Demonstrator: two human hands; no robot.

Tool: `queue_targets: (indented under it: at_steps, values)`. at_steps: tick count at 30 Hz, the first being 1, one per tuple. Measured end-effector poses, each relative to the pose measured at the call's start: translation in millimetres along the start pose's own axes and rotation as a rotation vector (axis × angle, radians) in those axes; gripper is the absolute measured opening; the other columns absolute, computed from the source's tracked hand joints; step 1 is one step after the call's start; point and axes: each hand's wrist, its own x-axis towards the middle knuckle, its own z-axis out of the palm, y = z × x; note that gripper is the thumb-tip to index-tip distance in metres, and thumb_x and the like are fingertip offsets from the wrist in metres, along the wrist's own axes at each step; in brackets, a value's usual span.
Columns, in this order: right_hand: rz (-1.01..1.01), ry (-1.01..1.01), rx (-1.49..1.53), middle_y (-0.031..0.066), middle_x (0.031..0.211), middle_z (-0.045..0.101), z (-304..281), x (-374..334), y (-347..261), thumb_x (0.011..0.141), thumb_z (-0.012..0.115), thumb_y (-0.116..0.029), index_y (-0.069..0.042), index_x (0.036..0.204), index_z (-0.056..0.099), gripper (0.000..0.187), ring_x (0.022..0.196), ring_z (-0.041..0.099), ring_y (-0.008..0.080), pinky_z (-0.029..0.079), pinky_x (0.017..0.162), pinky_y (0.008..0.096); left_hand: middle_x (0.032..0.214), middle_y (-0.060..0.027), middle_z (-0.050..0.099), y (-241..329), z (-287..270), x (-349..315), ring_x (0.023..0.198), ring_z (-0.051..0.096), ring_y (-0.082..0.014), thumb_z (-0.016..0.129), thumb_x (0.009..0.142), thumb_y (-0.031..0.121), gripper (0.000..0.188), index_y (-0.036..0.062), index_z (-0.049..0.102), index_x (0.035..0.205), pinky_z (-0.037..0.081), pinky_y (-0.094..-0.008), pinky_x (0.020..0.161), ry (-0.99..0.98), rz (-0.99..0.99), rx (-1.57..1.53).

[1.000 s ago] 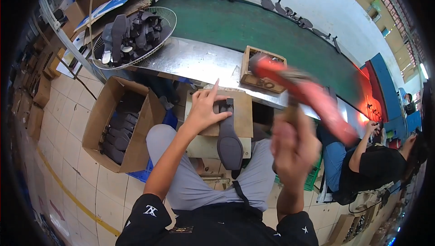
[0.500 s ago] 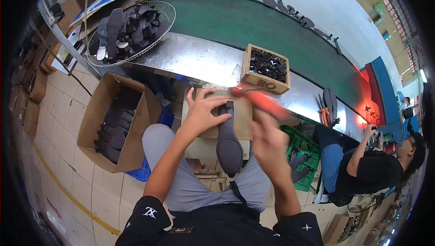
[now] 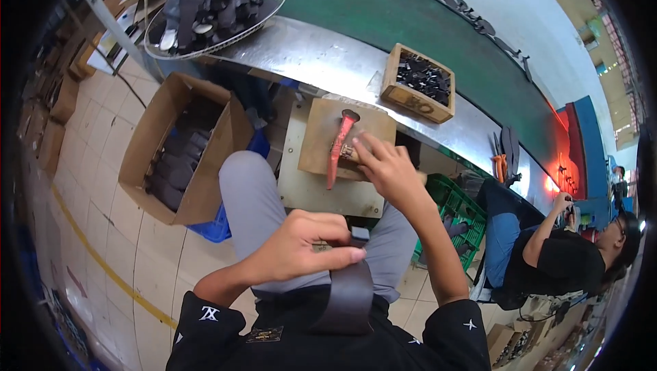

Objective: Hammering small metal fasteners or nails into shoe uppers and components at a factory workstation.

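Note:
Close to my body, my left hand [image 3: 308,248] pinches a dark shoe sole [image 3: 350,302] by one end, between thumb and fingers. A small grey tab [image 3: 359,234] shows at the pinched end, and the sole hangs curved below it. Farther forward, my right hand [image 3: 393,169] has its fingers over the wooden handle of a hammer. The hammer's long red head [image 3: 340,149], with a round dark face, rests on a tan board [image 3: 315,145]. A pale work stand [image 3: 308,193] holds up the board between my knees.
A wooden box of small dark parts [image 3: 417,104] stands on the metal bench edge, beside a green conveyor belt [image 3: 342,8]. Left are a wire basket of soles [image 3: 274,8] and a carton of soles [image 3: 144,145]. A green crate [image 3: 472,210] and a seated co-worker [image 3: 547,248] are right.
My left hand has lifted the sole off the board and drawn it toward my body. The hammer, blurred in the air before, has come down onto the board with my right hand.

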Motion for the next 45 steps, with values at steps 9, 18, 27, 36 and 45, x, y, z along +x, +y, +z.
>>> queue_targets:
  at_steps: [9, 18, 27, 36, 45]
  values:
    - [0.241, 0.099, 1.740, 0.0202, 0.109, 0.064, -55, -62, -120, 0.098, 0.047, -0.062, -0.002, 0.094, 0.064, 0.062, 0.108, 0.056, 0.0344, 0.040, 0.101, 0.0506, 0.093, -0.0112, 0.062, 15, 36, -30, 0.089, 0.058, -0.0172, 0.061, 0.099, 0.024, 0.030, -0.0042, 0.069, 0.101, 0.045, -0.0309, 0.080, -0.182, -0.168, -0.297]
    - [0.169, 0.161, 1.877, 0.0127, 0.102, 0.058, -65, -87, -124, 0.097, 0.050, -0.057, 0.000, 0.097, 0.062, 0.058, 0.108, 0.054, 0.0297, 0.042, 0.100, 0.0455, 0.111, -0.0092, 0.059, 25, 63, -24, 0.112, 0.054, -0.0178, 0.041, 0.108, 0.036, 0.042, -0.0004, 0.061, 0.115, 0.039, -0.0296, 0.102, -0.519, -0.484, -0.654]
    - [0.174, 0.308, 1.861, 0.0117, 0.098, 0.061, -76, -106, -126, 0.101, 0.043, -0.055, 0.000, 0.098, 0.063, 0.058, 0.104, 0.057, 0.0312, 0.043, 0.097, 0.0465, 0.126, -0.0139, 0.052, 32, 75, -7, 0.123, 0.049, -0.0203, 0.039, 0.109, 0.032, 0.043, -0.0052, 0.051, 0.127, 0.036, -0.0319, 0.106, -0.672, -0.512, -0.637]
    - [0.021, 0.450, 1.429, 0.0219, 0.096, 0.074, -93, -119, -108, 0.086, 0.063, -0.029, 0.003, 0.109, 0.070, 0.041, 0.104, 0.068, 0.0408, 0.027, 0.106, 0.0546, 0.134, -0.0249, 0.046, 33, 85, 4, 0.127, 0.046, -0.0340, 0.043, 0.104, 0.017, 0.041, -0.0099, 0.040, 0.135, 0.036, -0.0390, 0.107, -0.643, 0.029, -0.137]
    - [0.059, 0.522, 1.258, 0.0171, 0.097, 0.074, -96, -123, -106, 0.085, 0.059, -0.007, 0.001, 0.098, 0.073, 0.021, 0.103, 0.070, 0.0358, 0.034, 0.107, 0.0548, 0.122, -0.0250, 0.055, 42, 91, 5, 0.115, 0.054, -0.0382, 0.045, 0.102, 0.017, 0.034, -0.0058, 0.050, 0.126, 0.042, -0.0410, 0.100, -0.563, -0.162, 0.094]
